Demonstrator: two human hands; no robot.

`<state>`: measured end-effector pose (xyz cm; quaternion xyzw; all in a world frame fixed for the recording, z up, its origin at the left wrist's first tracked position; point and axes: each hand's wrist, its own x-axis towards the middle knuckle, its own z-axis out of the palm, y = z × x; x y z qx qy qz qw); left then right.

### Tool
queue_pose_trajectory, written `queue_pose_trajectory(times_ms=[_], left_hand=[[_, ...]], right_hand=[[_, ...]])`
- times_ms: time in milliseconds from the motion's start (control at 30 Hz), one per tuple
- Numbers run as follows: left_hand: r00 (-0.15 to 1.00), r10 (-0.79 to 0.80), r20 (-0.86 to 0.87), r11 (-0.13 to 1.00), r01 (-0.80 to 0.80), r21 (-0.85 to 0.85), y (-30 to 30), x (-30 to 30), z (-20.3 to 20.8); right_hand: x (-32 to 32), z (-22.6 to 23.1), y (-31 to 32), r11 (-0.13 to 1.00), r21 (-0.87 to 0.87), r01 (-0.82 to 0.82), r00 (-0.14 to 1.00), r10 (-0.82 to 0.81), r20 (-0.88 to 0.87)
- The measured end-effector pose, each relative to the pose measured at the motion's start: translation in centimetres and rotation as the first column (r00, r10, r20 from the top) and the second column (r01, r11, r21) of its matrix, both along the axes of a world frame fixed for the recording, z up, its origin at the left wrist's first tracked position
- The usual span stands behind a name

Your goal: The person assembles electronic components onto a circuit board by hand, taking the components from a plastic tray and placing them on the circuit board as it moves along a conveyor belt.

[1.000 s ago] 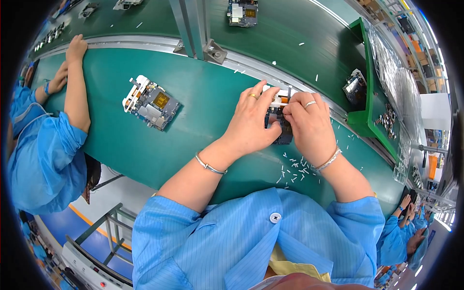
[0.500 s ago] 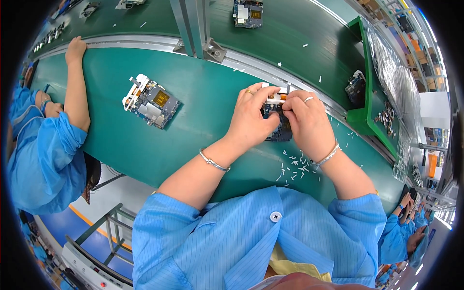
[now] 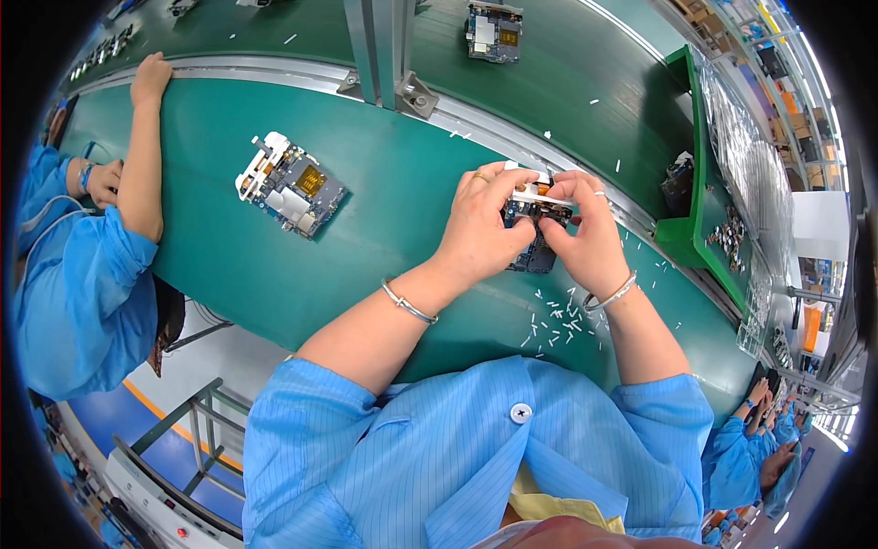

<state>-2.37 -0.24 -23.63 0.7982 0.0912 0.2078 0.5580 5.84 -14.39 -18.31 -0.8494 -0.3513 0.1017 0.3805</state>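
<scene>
Between my hands lies a dark circuit board (image 3: 533,259) with a white plastic frame piece at its far end. My left hand (image 3: 477,227) grips its left side, fingers over the white frame and thumb on the board's face. On the opposite side my right hand (image 3: 591,242) holds the board's far right part, fingers bent over the frame and thumb pressing the face. The fingers cover much of the frame. A similar board (image 3: 294,190), with a white frame and a gold-coloured square, rests on the green table to the left.
Small white strips (image 3: 560,320) lie scattered beside my right wrist. Beyond a metal rail with an upright post (image 3: 377,55), a green belt carries another board (image 3: 494,35). A green bin (image 3: 679,236) with clear plastic stands right. A co-worker's arm (image 3: 146,156) rests at left.
My right hand has shifted from a pinch at the frame to a wider hold with its thumb on the board. The left hand keeps its grip. The view has shifted slightly.
</scene>
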Motion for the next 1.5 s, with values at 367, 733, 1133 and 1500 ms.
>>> queue_pose_trajectory(times_ms=[367,733,1133,1500], left_hand=[[0.998,-0.009,0.065,0.999,0.006,0.045,-0.1,0.3,-0.5],[0.982,0.106,0.159,0.989,-0.121,0.09,-0.5,0.3,-0.8],[0.987,0.102,0.128,0.992,-0.11,0.055,-0.7,0.7,-0.7],[0.926,0.282,0.253,0.959,-0.27,-0.082,1.0,1.4,-0.6]], right_hand=[[0.2,-0.7,-0.3,1.0,0.022,-0.01,0.999,0.011,-0.053],[15.1,-1.1,-2.6,0.912,0.141,0.385,0.92,-0.391,0.016],[15.3,-3.5,13.3,0.891,-0.075,0.447,0.894,-0.447,0.026],[13.3,-2.1,8.2,0.852,-0.162,0.498,0.693,-0.503,-0.516]])
